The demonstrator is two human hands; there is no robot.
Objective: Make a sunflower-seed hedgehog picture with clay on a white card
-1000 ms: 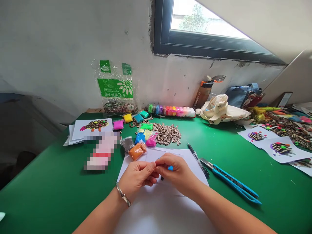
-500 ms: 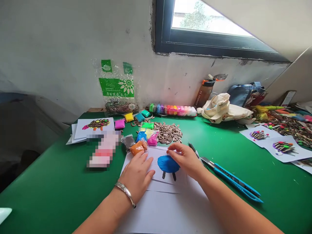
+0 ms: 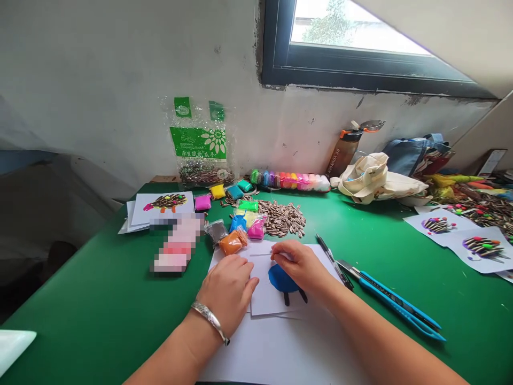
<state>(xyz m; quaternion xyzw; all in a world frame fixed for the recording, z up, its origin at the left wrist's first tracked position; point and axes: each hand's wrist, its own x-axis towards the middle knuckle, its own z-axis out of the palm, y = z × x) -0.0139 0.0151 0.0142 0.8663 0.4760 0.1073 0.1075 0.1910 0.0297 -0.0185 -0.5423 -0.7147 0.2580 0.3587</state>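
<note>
My left hand point(image 3: 228, 289), with a silver bangle at the wrist, rests on the left part of the white sheets. Its fingers are bent and the thumb stands apart; nothing shows in it. My right hand point(image 3: 302, 267) is closed in a pinch by the upper edge of the top white card point(image 3: 262, 294); what lies between the fingertips is hidden. Beneath that hand is a flat blue clay shape point(image 3: 279, 279) with two dark legs, its upper right part covered. A larger white sheet point(image 3: 276, 347) lies underneath. An orange clay packet point(image 3: 233, 242) is just beyond my left fingers.
Sunflower seeds point(image 3: 284, 218) lie in a heap behind the card, beside several clay packets point(image 3: 256, 227). To the right are a pen point(image 3: 331, 256) and a blue craft knife point(image 3: 395, 299). Finished cards point(image 3: 162, 206) lie left. A seed bag point(image 3: 200, 144) stands against the wall.
The card with the blue shape has turned slightly and shifted toward me. My left fingers have drawn in from a spread pose. My right hand now covers more of the blue shape.
</note>
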